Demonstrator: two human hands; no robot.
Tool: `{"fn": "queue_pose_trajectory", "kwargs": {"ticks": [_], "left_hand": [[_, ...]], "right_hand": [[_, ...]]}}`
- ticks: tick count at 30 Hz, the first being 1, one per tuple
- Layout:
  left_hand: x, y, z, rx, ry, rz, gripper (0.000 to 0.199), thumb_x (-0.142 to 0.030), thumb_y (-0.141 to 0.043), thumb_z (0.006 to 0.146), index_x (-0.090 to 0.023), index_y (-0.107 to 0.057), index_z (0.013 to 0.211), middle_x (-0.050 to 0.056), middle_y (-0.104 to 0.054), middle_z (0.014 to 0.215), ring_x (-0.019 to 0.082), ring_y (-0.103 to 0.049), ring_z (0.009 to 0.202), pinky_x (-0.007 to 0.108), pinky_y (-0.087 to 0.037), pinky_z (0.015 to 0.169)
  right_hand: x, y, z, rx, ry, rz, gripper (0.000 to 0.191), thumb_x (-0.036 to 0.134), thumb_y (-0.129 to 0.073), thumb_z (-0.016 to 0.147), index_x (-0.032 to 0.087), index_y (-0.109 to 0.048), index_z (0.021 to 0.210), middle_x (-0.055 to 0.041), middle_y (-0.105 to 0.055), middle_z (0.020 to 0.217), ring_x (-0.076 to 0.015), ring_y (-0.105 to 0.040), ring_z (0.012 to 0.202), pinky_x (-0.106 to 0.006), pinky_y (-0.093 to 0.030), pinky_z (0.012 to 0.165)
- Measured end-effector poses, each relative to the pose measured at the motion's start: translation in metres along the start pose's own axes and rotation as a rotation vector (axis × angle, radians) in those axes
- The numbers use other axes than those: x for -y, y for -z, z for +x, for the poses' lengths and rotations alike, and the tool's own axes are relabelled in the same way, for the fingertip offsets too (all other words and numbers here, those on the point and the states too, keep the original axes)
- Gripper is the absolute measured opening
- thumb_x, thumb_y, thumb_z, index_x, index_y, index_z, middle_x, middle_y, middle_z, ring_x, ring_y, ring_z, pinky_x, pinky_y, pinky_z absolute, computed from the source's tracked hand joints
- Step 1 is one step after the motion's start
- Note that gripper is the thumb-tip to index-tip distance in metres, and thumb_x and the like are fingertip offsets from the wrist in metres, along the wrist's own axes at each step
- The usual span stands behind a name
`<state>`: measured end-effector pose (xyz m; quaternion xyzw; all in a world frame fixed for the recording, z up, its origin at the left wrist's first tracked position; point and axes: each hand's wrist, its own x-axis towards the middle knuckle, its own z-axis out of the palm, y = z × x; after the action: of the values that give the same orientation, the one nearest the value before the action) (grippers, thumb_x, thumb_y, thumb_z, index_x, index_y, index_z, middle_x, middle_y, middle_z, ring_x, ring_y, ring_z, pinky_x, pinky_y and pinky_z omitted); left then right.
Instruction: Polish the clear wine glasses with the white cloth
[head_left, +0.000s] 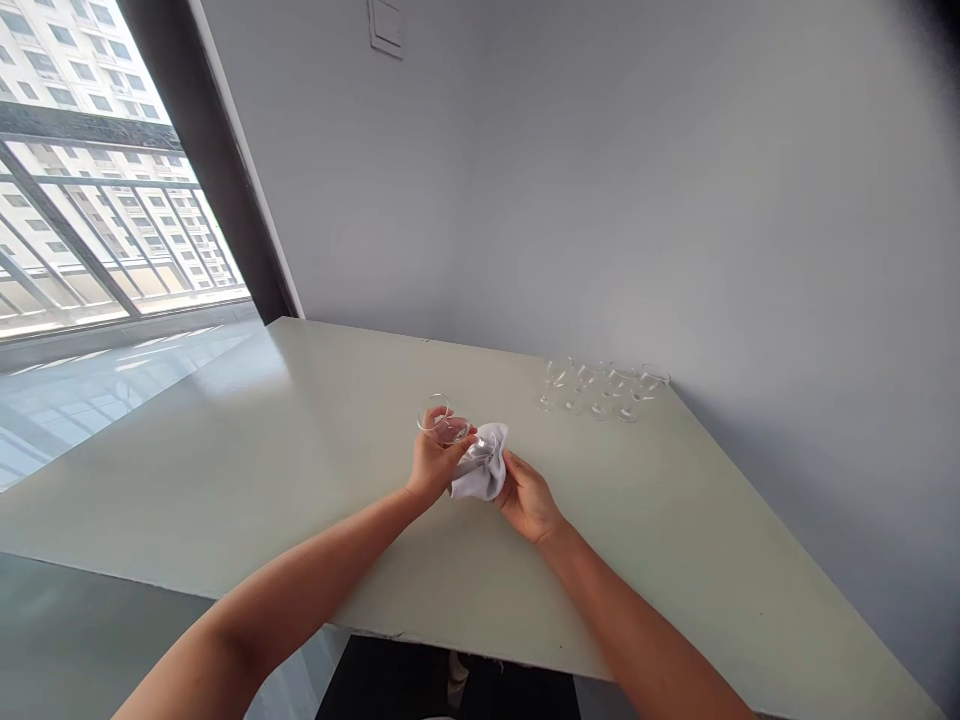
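My left hand (437, 460) is closed around a clear stemmed glass (453, 431), which is tilted over the middle of the table. Round glass outlines show at and beyond the fingers; whether they all belong to one glass I cannot tell. The glass's near end lies against a white cloth (480, 482). From the right side, my right hand (529, 500) pinches the cloth and presses it around that end. The fingers behind the cloth are partly hidden.
Several clear stemmed glasses (598, 390) stand upright in a group near the table's back right, close to the wall (675, 200). The pale glossy table (225, 480) has its near edge before my lap. At left is a window with a railing (112, 230).
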<state>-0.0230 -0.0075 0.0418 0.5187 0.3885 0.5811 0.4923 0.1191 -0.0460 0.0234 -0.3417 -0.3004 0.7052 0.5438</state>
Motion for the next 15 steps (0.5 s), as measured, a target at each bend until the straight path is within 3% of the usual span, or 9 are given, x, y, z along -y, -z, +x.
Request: {"fn": "queue_pose_trajectory", "kwargs": {"ticks": [3,5,7,9,11,13,15], "left_hand": [[-0.006,0.002,0.001,-0.042,-0.026,-0.022,0.040,-0.026,-0.068,0.064,-0.022,-0.042,0.094,0.000,-0.060,0.080,0.016,-0.062,0.080,0.029,-0.044,0.077],[-0.010,0.005,0.003,-0.094,-0.052,-0.009,0.043,-0.025,-0.069,0.062,-0.023,-0.040,0.094,-0.002,-0.059,0.078,0.015,-0.061,0.079,0.028,-0.042,0.078],[-0.012,0.006,0.006,-0.148,-0.080,0.051,0.043,-0.023,-0.070,0.061,-0.024,-0.041,0.092,-0.003,-0.059,0.078,0.013,-0.060,0.076,0.027,-0.041,0.079],[-0.012,0.007,0.007,-0.164,-0.108,0.116,0.042,-0.022,-0.070,0.060,-0.024,-0.041,0.090,-0.002,-0.058,0.079,0.013,-0.059,0.075,0.027,-0.042,0.078],[-0.009,0.004,0.005,-0.156,-0.133,0.141,0.040,-0.021,-0.070,0.060,-0.024,-0.042,0.089,-0.001,-0.058,0.081,0.013,-0.059,0.074,0.027,-0.043,0.076],[-0.005,0.001,0.000,-0.129,-0.150,0.141,0.039,-0.021,-0.070,0.059,-0.023,-0.044,0.088,0.000,-0.058,0.084,0.013,-0.058,0.074,0.026,-0.044,0.074],[-0.001,-0.003,-0.006,-0.094,-0.164,0.143,0.037,-0.022,-0.069,0.060,-0.023,-0.045,0.089,0.000,-0.058,0.084,0.013,-0.058,0.075,0.026,-0.044,0.074]], "right_hand": [[0.000,0.003,-0.003,0.019,-0.014,-0.201,0.025,0.045,-0.056,0.076,0.021,-0.062,0.081,0.0030,-0.058,0.068,-0.0113,-0.050,0.059,-0.023,-0.039,0.055],[0.001,0.005,-0.005,0.056,0.024,-0.477,0.030,0.048,-0.051,0.078,0.020,-0.062,0.074,0.0022,-0.056,0.064,-0.0125,-0.049,0.059,-0.025,-0.038,0.057],[0.005,0.005,-0.008,0.025,0.184,-0.840,0.032,0.047,-0.047,0.080,0.020,-0.064,0.073,-0.0004,-0.058,0.072,-0.0149,-0.051,0.066,-0.027,-0.038,0.062],[0.011,0.004,-0.010,-0.113,0.431,-1.150,0.028,0.043,-0.047,0.082,0.022,-0.065,0.084,-0.0031,-0.058,0.086,-0.0166,-0.052,0.073,-0.029,-0.038,0.067],[0.016,-0.001,-0.010,-0.232,0.652,-1.322,0.025,0.036,-0.045,0.084,0.023,-0.062,0.096,-0.0052,-0.056,0.092,-0.0170,-0.052,0.077,-0.030,-0.038,0.069],[0.020,-0.008,-0.009,-0.214,0.762,-1.422,0.023,0.029,-0.046,0.083,0.023,-0.060,0.100,-0.0053,-0.056,0.086,-0.0172,-0.051,0.077,-0.029,-0.039,0.070],[0.020,-0.017,-0.005,-0.140,0.781,-1.505,0.017,0.023,-0.050,0.080,0.022,-0.060,0.094,-0.0036,-0.056,0.079,-0.0169,-0.051,0.077,-0.028,-0.039,0.069]]}}
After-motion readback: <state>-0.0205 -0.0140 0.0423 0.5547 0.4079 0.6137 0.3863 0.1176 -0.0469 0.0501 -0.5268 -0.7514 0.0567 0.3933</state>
